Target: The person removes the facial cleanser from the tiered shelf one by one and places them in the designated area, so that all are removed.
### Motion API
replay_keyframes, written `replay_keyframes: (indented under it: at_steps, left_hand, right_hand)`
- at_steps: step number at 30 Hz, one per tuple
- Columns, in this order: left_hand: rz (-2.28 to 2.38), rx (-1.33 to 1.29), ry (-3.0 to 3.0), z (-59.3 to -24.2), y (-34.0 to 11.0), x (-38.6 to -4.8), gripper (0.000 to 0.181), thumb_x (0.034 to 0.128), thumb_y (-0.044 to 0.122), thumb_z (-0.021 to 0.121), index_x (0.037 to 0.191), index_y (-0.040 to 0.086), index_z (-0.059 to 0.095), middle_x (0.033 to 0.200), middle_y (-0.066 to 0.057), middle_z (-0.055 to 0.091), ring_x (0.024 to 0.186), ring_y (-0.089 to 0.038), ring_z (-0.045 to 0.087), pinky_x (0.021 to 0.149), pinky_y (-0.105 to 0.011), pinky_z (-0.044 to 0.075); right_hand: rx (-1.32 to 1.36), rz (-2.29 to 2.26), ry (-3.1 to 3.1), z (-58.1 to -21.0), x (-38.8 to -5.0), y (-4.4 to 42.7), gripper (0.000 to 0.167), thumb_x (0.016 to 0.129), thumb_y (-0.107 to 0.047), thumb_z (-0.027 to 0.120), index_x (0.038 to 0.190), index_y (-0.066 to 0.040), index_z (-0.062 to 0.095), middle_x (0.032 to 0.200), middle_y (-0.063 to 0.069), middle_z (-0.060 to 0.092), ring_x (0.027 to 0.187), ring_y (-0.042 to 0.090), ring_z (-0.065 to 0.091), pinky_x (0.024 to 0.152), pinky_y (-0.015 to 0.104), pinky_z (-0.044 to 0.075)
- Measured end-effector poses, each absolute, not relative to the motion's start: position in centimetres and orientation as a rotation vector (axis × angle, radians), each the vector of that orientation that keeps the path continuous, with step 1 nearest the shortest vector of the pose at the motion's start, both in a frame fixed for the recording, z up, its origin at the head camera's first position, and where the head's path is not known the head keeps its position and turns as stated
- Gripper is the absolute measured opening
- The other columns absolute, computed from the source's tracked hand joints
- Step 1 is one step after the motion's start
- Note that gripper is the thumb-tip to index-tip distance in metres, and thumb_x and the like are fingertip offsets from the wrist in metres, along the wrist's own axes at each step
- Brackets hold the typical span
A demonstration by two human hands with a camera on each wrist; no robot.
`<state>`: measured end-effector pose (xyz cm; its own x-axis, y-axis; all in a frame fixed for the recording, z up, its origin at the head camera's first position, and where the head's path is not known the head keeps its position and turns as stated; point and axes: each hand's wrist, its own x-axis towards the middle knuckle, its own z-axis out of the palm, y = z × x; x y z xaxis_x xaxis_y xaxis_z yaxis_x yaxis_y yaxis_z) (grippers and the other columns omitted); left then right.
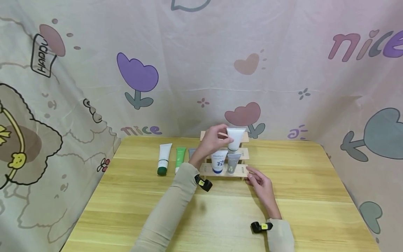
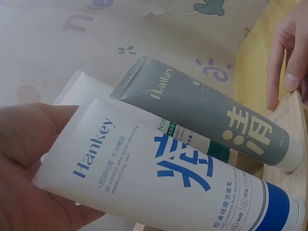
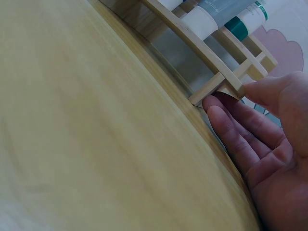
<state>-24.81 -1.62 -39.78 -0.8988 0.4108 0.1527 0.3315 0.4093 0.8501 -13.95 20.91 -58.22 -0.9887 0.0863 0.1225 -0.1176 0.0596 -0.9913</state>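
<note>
My left hand (image 1: 214, 141) (image 2: 33, 163) pinches a white tube (image 1: 235, 138) near its flat top end, above the middle of a tiered wooden rack (image 1: 207, 169). On the front tier stand a white-and-blue tube (image 1: 218, 161) (image 2: 144, 168) and a grey tube (image 1: 233, 163) (image 2: 202, 106). These hide the lower part of the pinched tube in the left wrist view. My right hand (image 1: 262, 185) (image 3: 274, 149) grips the rack's front right corner (image 3: 231, 85), thumb on the edge and fingers curled underneath.
Left of the rack, a white tube with a green cap (image 1: 164, 158), a green tube (image 1: 180, 157) and a grey tube (image 1: 192, 152) lie on the wooden table (image 1: 126, 196). My left forearm partly covers the last two. A patterned cloth (image 1: 189, 70) hangs behind the table.
</note>
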Motion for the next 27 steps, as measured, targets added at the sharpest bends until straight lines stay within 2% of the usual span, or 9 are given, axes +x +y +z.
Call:
replay_keyframes:
  at_steps: [9, 15, 20, 24, 27]
  left_hand:
    - [1.658, 0.608, 2.608, -40.0, -2.2, -24.8, 0.031, 0.0920, 0.010, 0.078, 0.121, 0.006, 0.068, 0.114, -0.013, 0.071, 0.103, -0.029, 0.071, 0.083, -0.034, 0.061]
    - [1.869, 0.560, 2.565, -39.8, -3.2, -25.0, 0.031, 0.0931, 0.010, 0.076, 0.122, 0.005, 0.067, 0.116, -0.015, 0.070, 0.104, -0.030, 0.069, 0.089, -0.040, 0.058]
    - [2.009, 0.545, 2.523, -39.9, -4.6, -25.0, 0.031, 0.0951, 0.012, 0.074, 0.124, 0.007, 0.066, 0.119, -0.012, 0.069, 0.108, -0.027, 0.066, 0.096, -0.041, 0.054]
    - [2.093, 0.533, 2.494, -40.0, -5.8, -25.0, 0.031, 0.0964, 0.011, 0.072, 0.125, 0.005, 0.064, 0.121, -0.014, 0.068, 0.111, -0.030, 0.065, 0.099, -0.042, 0.053]
    - [2.125, 0.492, 2.488, -40.1, -6.7, -24.8, 0.030, 0.0979, 0.009, 0.069, 0.127, 0.005, 0.063, 0.122, -0.014, 0.066, 0.114, -0.030, 0.063, 0.103, -0.042, 0.051]
  right_hand:
    - [0.021, 2.064, -2.174, -58.2, -13.8, 20.9, 0.035, 0.105, -0.009, 0.059, 0.137, 0.004, 0.061, 0.117, 0.031, 0.069, 0.097, 0.018, 0.074, 0.084, 0.031, 0.060]
    - [0.026, 2.059, -2.176, -58.2, -13.8, 20.9, 0.035, 0.105, -0.009, 0.059, 0.137, 0.005, 0.060, 0.118, 0.031, 0.068, 0.097, 0.019, 0.074, 0.084, 0.031, 0.060]
    - [0.034, 2.066, -2.166, -58.0, -13.9, 20.9, 0.035, 0.104, -0.008, 0.059, 0.136, 0.005, 0.061, 0.116, 0.032, 0.068, 0.097, 0.021, 0.074, 0.084, 0.032, 0.059]
    - [0.026, 2.074, -2.168, -57.9, -13.9, 20.9, 0.034, 0.104, -0.007, 0.060, 0.136, 0.005, 0.061, 0.114, 0.031, 0.069, 0.097, 0.022, 0.074, 0.084, 0.031, 0.059]
    - [0.026, 2.077, -2.184, -57.3, -13.7, 20.8, 0.034, 0.103, -0.004, 0.059, 0.135, 0.008, 0.061, 0.113, 0.032, 0.069, 0.097, 0.026, 0.074, 0.084, 0.033, 0.059]
